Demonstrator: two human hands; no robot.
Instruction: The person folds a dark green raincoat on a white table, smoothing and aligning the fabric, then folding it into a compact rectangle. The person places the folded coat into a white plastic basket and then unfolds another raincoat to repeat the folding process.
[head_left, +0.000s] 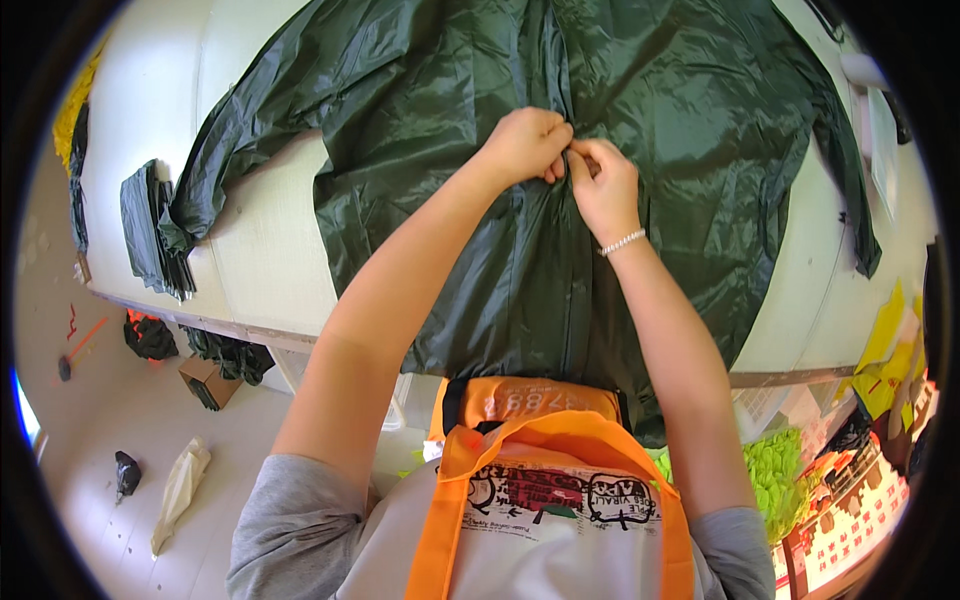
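A dark green, shiny raincoat-like jacket (465, 225) lies spread on the white table (262, 217), its sleeves out to both sides. Its lower hem hangs over the table's near edge. My left hand (529, 146) pinches the front placket around the middle of the garment. Close beside it, my right hand (604, 176) grips the same placket a little lower, thumb against fingers. The fingertips hide what lies between them, so a snap or zipper there cannot be made out. A beaded bracelet circles my right wrist.
A folded stack of dark green fabric (154, 229) lies left, by the sleeve cuff. An orange apron (555, 405) hangs at the table edge. On the floor are a cardboard box (210, 382), a black bag (127, 472) and a pale wrapped bundle (180, 487). Bright green material (772, 465) sits lower right.
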